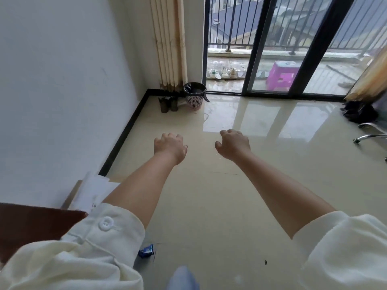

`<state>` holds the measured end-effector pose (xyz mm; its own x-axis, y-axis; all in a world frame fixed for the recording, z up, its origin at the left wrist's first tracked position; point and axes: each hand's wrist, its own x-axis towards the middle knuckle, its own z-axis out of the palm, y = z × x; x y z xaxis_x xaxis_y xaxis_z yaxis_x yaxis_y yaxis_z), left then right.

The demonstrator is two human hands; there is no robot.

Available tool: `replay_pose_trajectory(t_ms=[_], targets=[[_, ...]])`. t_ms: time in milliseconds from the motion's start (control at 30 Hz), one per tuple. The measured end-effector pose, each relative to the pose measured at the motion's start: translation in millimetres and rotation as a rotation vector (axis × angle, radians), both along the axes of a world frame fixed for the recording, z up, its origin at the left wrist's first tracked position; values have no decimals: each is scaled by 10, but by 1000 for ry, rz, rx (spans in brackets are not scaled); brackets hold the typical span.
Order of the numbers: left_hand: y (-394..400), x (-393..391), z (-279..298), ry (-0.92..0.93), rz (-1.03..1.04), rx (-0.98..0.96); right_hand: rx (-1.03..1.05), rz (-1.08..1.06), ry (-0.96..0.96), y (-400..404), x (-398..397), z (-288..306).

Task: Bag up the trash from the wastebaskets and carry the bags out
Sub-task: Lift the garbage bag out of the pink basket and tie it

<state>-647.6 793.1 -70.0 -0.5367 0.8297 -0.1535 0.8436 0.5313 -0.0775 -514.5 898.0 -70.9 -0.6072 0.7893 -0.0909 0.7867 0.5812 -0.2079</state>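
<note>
A small pink lattice wastebasket [194, 100] lined with a black bag [194, 88] stands in the far corner, by the curtain and the glass door. My left hand [170, 145] and my right hand [234, 144] are stretched out over the floor, well short of the basket. Both hold nothing, and their fingers are loosely curled downward. White sleeves are rolled back to my elbows.
A dark pair of shoes [168, 104] sits left of the basket. A blue wrapper [146, 250] lies on the tile floor near me. Brown furniture [31, 225] with papers [92, 192] is at left. An office chair base [370, 136] and a black heap [359, 111] are at right.
</note>
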Motion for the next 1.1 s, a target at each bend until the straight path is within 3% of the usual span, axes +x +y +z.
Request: replay_pose_trajectory(t_ms=[400, 800, 1100], targets=[[2762, -2927, -97, 5, -7, -8, -8, -30, -27, 2814, -2720, -174], [5965, -5077, -390, -31, -93, 31, -11, -90, 53, 5833, -5001, -519], [7966, -6801, -771, -133, -96, -27, -110, -151, -13, 7833, -6669, -878]])
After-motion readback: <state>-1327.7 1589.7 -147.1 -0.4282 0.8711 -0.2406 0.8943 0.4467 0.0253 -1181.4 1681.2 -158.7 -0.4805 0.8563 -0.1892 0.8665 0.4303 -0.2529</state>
